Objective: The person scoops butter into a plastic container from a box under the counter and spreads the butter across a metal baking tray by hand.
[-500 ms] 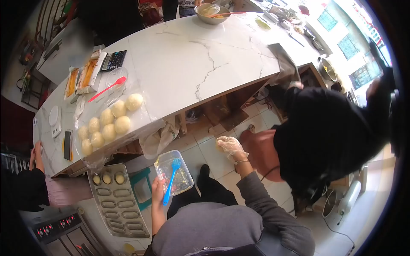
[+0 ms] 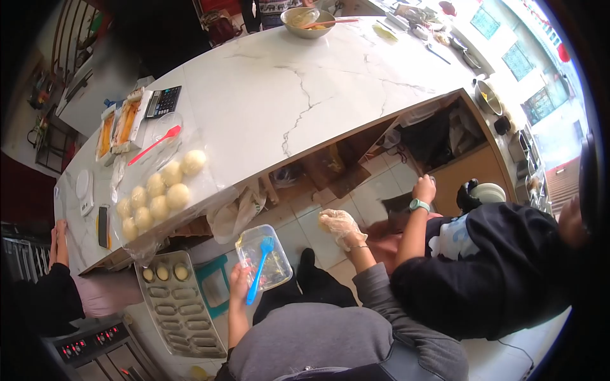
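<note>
My left hand [image 2: 239,284] grips a clear plastic container [image 2: 283,274] by its near left side. A blue silicone brush [image 2: 257,279] rests in it, its head inside and its handle sticking out over the rim near my fingers. Smears of yellowish stuff coat the container's bottom. To its right, my right hand [image 2: 343,227] wears a clear plastic glove and is held over the floor. Its fingers are curled together, and whatever they may hold is hidden. Left of the container, a baking tray [image 2: 180,305] of oval moulds carries several small dough pieces [image 2: 162,272] at its far end.
Several dough balls [image 2: 166,198] lie on plastic on the marble counter [image 2: 254,114], near a red spatula [image 2: 155,145], a calculator [image 2: 163,101] and a scale [image 2: 85,190]. A green stool [image 2: 214,289] stands beside the tray. Another person [image 2: 483,267] is close on my right.
The person on my right has moved closer and turned, and the dark sheet at the counter's edge is gone from there. My hands keep nearly the same pose; the view has shifted slightly.
</note>
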The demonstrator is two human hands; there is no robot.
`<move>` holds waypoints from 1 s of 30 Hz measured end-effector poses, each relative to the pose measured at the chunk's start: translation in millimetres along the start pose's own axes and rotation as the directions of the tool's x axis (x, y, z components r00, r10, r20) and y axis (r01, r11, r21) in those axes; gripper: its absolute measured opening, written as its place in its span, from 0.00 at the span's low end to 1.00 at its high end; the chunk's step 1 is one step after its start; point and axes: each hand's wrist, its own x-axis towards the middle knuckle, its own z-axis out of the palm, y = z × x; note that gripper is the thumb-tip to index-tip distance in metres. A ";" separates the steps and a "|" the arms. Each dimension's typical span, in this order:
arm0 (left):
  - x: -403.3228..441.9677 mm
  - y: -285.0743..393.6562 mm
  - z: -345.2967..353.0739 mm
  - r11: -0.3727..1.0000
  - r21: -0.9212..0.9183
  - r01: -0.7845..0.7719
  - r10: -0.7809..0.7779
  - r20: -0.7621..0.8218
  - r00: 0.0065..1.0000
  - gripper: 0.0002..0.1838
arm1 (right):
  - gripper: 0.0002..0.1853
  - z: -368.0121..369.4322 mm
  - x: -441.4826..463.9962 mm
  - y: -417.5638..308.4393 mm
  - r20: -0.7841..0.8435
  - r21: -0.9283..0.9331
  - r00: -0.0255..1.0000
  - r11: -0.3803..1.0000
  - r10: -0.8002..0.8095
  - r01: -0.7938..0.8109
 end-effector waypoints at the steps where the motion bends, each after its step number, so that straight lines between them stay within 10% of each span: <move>1: 2.1 0.3 3.8 1.000 0.000 0.004 -0.004 0.010 1.000 0.19 | 0.15 -2.4 -2.1 1.8 -0.024 -0.020 1.000 1.000 -0.010 0.009; 6: 8.3 6.1 26.4 0.997 0.062 0.055 -0.057 0.031 0.998 0.19 | 0.16 -25.3 -12.1 8.1 -0.112 -0.228 0.993 0.973 -0.041 0.014; 12: 24.4 -8.4 41.2 0.985 0.116 0.124 -0.127 0.019 0.992 0.19 | 0.11 -63.7 16.4 36.5 -0.087 0.137 0.993 0.988 0.078 -0.066; 14: 42.9 -16.3 46.9 0.981 0.094 0.168 -0.170 0.010 0.985 0.20 | 0.06 -82.8 36.5 53.6 0.006 -0.618 0.871 0.683 -0.491 0.390; 17: 87.9 -25.5 59.5 0.975 0.058 0.213 -0.219 0.120 0.968 0.20 | 0.08 -95.3 52.1 0.8 -0.247 -0.361 0.969 0.925 0.026 -0.116; 20: 140.4 -44.1 81.8 0.974 0.117 0.193 -0.215 0.223 0.951 0.17 | 0.08 -124.3 90.5 5.4 -0.085 -0.106 0.995 0.994 -0.041 0.032; 21: 160.7 -54.7 86.1 0.974 0.152 0.167 -0.201 0.249 0.947 0.17 | 0.07 -140.4 135.4 46.0 0.092 -0.744 0.826 0.513 -0.556 0.428; 23: 194.4 -75.7 91.1 0.967 0.190 0.167 -0.217 0.286 0.933 0.15 | 0.06 -180.0 202.5 100.1 0.308 -0.863 0.634 0.074 -0.710 0.501; 24: 213.8 -83.1 96.4 0.964 0.191 0.187 -0.240 0.307 0.921 0.14 | 0.04 -172.7 208.8 77.6 0.107 -0.911 0.887 0.312 -0.449 0.268; 25: 232.2 -95.8 99.6 0.960 0.266 0.090 -0.173 0.308 0.935 0.14 | 0.03 -194.0 248.1 113.7 0.377 -0.877 0.650 -0.028 -0.660 0.481; 26: 249.0 -97.2 109.1 0.950 0.291 0.110 -0.203 0.309 0.929 0.15 | 0.03 -198.2 263.2 115.4 0.310 -0.879 0.566 -0.004 -0.764 0.476; 28: 277.8 -103.5 132.7 0.941 0.302 0.152 -0.245 0.303 0.921 0.17 | 0.05 -195.1 287.5 98.0 -0.052 -0.857 0.892 0.478 -0.450 0.191; 30: 307.6 -132.9 131.8 0.928 0.316 0.197 -0.288 0.277 0.917 0.19 | 0.06 -201.0 323.1 112.1 0.146 -0.951 0.855 0.168 -0.498 0.261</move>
